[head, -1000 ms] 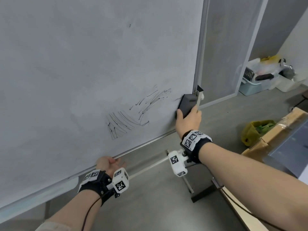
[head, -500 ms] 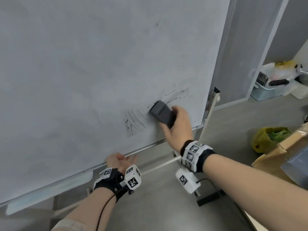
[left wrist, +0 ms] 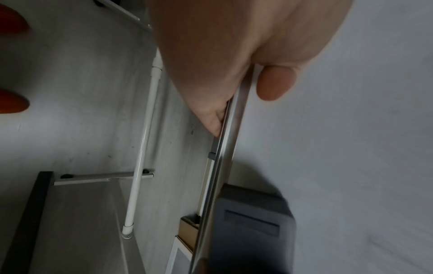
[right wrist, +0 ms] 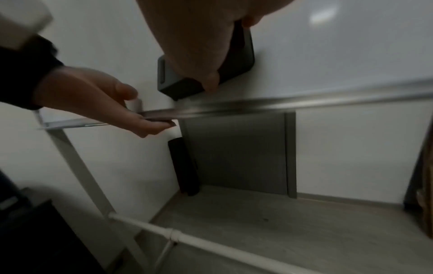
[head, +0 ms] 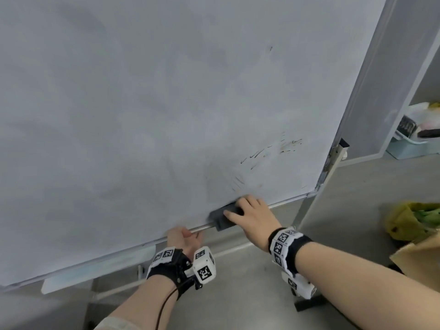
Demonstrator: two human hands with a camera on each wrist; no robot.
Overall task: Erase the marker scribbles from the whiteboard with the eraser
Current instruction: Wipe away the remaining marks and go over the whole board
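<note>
Grey floor (head: 345, 222) and pale wall behind a free-standing whiteboard (head: 142, 103) on a metal stand. Right hand (head: 252, 214) closed around a dark grey eraser (head: 222, 219), fingers on top and thumb (right wrist: 211, 81) at the near end, pressing it flat against the board at the bottom edge, overlapping the metal bottom frame (head: 285, 203). Eraser also visible from the left wrist (left wrist: 253, 222) and from the right wrist (right wrist: 236, 64), lying against the white surface just above the rail. Left hand (head: 184, 240) just left of the eraser, pinching the bottom frame: thumb (left wrist: 276, 83) on the board face, remaining fingers curled behind the rail (left wrist: 225, 148). Same pinch seen from the right wrist (right wrist: 93, 100). Faint leftover marker scribbles (head: 269, 153) up and to the right of the eraser, with short strokes (head: 238, 182) directly above the right hand and a small dot (head: 270, 48) higher up. Grey smudging across the board surface. Marked wristbands with white tracking cubes on both wrists. White crossbar (right wrist: 211, 246) of the stand low behind the board. Yellow-green bag (head: 414, 220) on the floor at right, beside a cardboard piece (head: 419, 256); pale blue bin (head: 412, 146) with clutter farther back.
</note>
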